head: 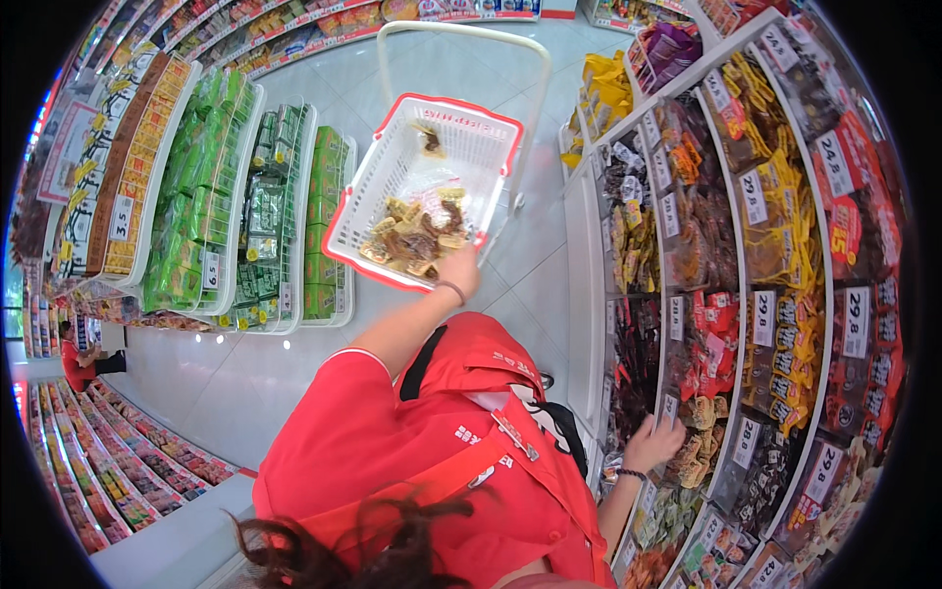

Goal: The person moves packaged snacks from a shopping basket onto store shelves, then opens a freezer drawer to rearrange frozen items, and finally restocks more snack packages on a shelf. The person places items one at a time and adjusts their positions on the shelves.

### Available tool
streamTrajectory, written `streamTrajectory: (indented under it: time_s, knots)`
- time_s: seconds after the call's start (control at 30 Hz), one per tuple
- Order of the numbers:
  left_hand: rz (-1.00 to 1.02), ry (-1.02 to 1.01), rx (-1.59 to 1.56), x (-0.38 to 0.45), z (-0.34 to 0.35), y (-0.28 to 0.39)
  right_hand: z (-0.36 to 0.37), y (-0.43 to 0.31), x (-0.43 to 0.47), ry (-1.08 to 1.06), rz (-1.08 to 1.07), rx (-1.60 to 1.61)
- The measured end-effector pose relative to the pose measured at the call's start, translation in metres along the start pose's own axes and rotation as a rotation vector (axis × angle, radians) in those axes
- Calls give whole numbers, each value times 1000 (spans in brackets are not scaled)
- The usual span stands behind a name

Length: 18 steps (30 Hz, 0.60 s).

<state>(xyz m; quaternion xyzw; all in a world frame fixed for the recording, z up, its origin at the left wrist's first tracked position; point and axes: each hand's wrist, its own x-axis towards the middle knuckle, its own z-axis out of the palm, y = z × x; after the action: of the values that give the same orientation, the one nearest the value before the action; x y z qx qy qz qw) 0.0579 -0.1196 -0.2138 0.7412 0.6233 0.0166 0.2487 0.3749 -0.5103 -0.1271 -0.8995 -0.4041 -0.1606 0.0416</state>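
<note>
My left hand (460,274) is at the near right corner of a white plastic shopping basket (372,177) with a red rim. Its fingers are partly hidden, and I cannot tell whether they grip the rim or a pack. Small clear-wrapped packs of brown and yellowish snacks (416,239) lie heaped in the basket's near end; one more pack (429,140) lies near its far end. My right hand (653,443) reaches to the shelf on the right, fingers at a price tag (670,409), beside wrapped brownish snack packs (703,434). Whether it pinches anything is unclear.
Tiered bins of packaged snacks (706,235) with white dividers rise on the right. White wire racks (254,221) hold green packs at the left. The basket's pale handle (464,28) arches over the tiled floor (530,294). A person in red (79,361) is far left.
</note>
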Motion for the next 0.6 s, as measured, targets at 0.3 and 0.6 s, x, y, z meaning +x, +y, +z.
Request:
streamTrajectory:
  time_s: [0.3,0.6]
  knots:
    - [149,-701,-780,-1,-18,-18,7,-209,24,-549,-265,481]
    - [-805,-129,-1348,229,21,-77,-17,-202,-5,-730,-102,403]
